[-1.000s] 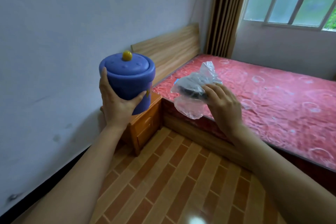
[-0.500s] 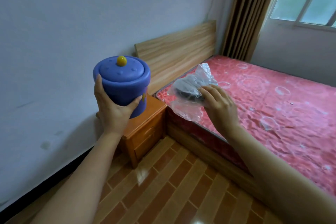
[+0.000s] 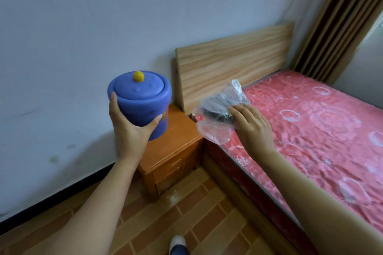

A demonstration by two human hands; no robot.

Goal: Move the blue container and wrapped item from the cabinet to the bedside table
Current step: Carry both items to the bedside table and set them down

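My left hand (image 3: pixel 130 130) grips a round blue container (image 3: pixel 143 101) with a lid and a yellow knob, held upright in the air above the left part of the orange wooden bedside table (image 3: pixel 178 151). In my right hand (image 3: pixel 251 128) is a dark item wrapped in clear crinkled plastic (image 3: pixel 217 114), held over the gap between the table and the bed's corner. The table top is partly hidden by the container and my left hand.
A bed with a pink patterned cover (image 3: pixel 310 130) fills the right side, its wooden headboard (image 3: pixel 232 64) against the pale wall (image 3: pixel 83 27). Striped curtains (image 3: pixel 335 23) hang at the far right. The floor is brown brick-pattern tile (image 3: pixel 186 223); a shoe tip (image 3: pixel 177 244) shows below.
The view has closed in on the bedside table and turned left. Both hands still hold their objects, now nearer to and above the table.
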